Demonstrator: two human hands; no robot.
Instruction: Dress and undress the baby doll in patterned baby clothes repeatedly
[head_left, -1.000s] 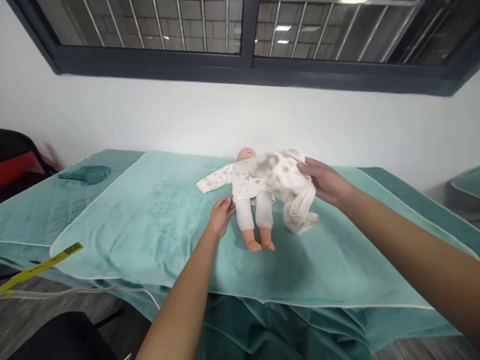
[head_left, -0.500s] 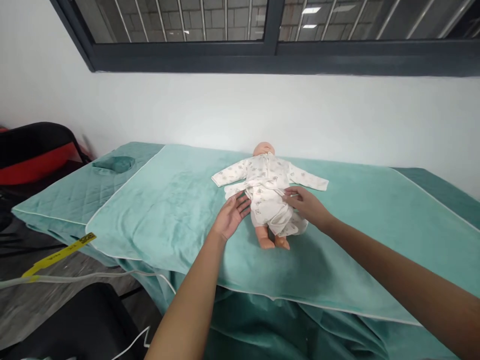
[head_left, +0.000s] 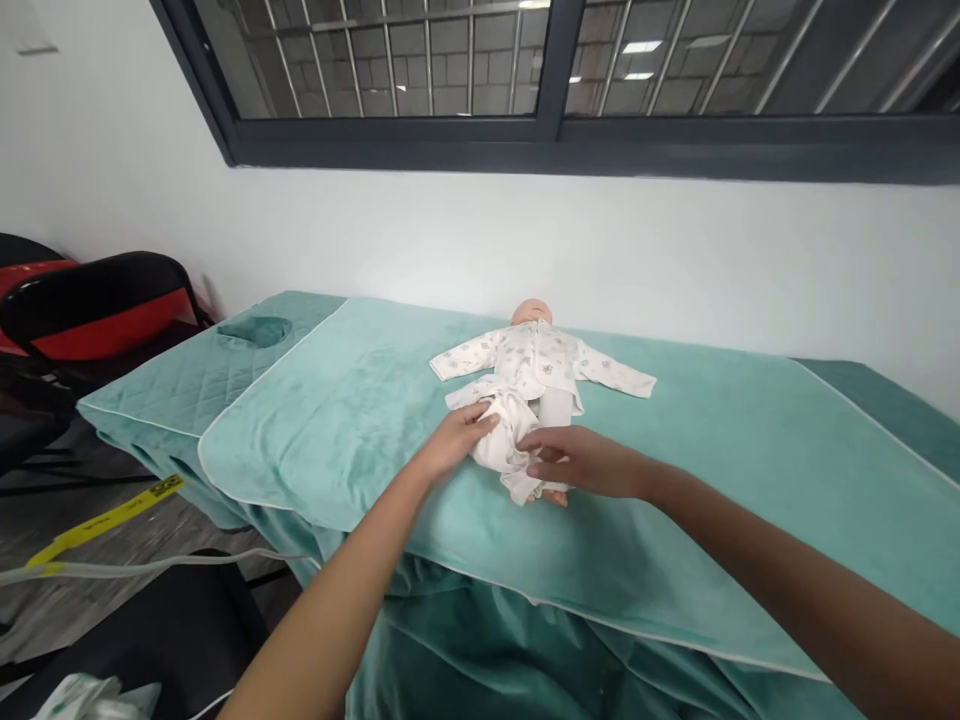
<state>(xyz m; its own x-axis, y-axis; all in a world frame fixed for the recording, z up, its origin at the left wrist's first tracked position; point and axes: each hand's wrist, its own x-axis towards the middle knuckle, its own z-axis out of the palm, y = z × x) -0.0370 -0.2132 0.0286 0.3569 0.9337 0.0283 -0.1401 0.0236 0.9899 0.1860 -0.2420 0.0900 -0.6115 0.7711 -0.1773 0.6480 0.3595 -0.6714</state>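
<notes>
A baby doll (head_left: pixel 537 366) lies on its back on a teal blanket (head_left: pixel 360 420), head toward the wall, in a white printed top with both sleeves spread out. A bunched pair of white printed trousers (head_left: pixel 505 443) lies over its legs. My left hand (head_left: pixel 455 440) grips the left side of the bunched trousers with curled fingers. My right hand (head_left: pixel 577 463) holds the trousers' lower part by the doll's feet, fingers closed on the cloth. The feet are mostly hidden by the cloth and my right hand.
The blanket covers a padded teal table (head_left: pixel 165 390) against a white wall, under a dark-framed window. A black and red chair (head_left: pixel 90 310) stands at left. Yellow tape (head_left: pixel 105 517) and a cable (head_left: pixel 135 570) lie on the floor. A dark chair seat (head_left: pixel 150 640) is near me.
The trousers, held up in my right hand a second ago, came down onto the doll's legs. Both hands have slid toward the feet and bunched the cloth. The camera shifted.
</notes>
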